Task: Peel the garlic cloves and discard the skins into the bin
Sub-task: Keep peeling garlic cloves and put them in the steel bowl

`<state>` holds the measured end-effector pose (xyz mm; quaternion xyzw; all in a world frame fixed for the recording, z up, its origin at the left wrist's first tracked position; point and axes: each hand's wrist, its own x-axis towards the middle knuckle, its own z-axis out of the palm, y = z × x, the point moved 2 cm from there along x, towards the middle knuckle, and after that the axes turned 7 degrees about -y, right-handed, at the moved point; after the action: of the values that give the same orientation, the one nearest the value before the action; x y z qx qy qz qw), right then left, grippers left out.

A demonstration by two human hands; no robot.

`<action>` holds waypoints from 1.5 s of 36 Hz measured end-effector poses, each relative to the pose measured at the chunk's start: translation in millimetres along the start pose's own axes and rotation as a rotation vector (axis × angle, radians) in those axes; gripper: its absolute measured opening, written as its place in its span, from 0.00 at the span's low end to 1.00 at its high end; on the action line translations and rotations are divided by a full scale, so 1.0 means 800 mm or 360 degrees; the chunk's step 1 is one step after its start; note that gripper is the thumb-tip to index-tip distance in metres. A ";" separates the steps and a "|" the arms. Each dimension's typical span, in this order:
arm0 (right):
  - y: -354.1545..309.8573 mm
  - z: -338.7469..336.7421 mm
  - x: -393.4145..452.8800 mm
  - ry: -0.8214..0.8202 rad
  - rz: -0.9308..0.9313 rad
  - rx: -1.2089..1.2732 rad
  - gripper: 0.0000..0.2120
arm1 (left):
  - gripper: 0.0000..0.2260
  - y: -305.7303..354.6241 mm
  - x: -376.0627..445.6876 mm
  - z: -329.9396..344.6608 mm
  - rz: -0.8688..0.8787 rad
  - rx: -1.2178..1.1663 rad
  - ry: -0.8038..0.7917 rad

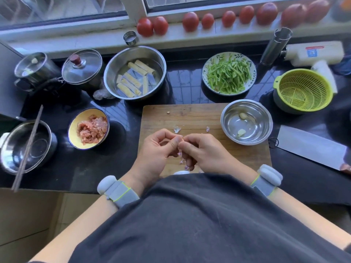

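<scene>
Seen from the head camera, both hands met above the near half of the wooden cutting board (190,118). The left hand (157,149) and the right hand (203,150) had their fingers curled, fingertips pressed together around a garlic clove (180,138), which was mostly hidden between them. Purplish skin scraps (181,156) hung below the fingers, and more skin bits (177,129) lay on the board just beyond the hands. On the board's right corner stood a small steel bowl (266,118) holding two peeled cloves (241,132). Right of the board, a cleaver (307,145) lay on the dark surface (91,168). Left of the board sat a yellow bowl of minced meat (91,130).
</scene>
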<state>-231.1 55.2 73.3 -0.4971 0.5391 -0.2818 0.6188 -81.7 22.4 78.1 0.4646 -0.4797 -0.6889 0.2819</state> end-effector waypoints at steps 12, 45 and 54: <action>-0.008 0.000 -0.002 -0.0145 -0.0048 0.0764 0.13 | 0.10 0.015 -0.006 0.023 0.0081 -0.0509 -0.0138; 0.001 -0.004 0.007 0.0576 -0.0382 -0.0615 0.05 | 0.11 0.011 0.005 0.011 -0.0091 -0.0392 0.0219; -0.009 -0.006 -0.007 0.0634 -0.0655 -0.0398 0.05 | 0.07 0.020 -0.006 0.009 -0.0349 -0.0779 0.0106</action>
<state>-236.0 56.3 82.4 -0.6029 0.5682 -0.4245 0.3652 -87.4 23.3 95.7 0.4542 -0.2361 -0.7952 0.3251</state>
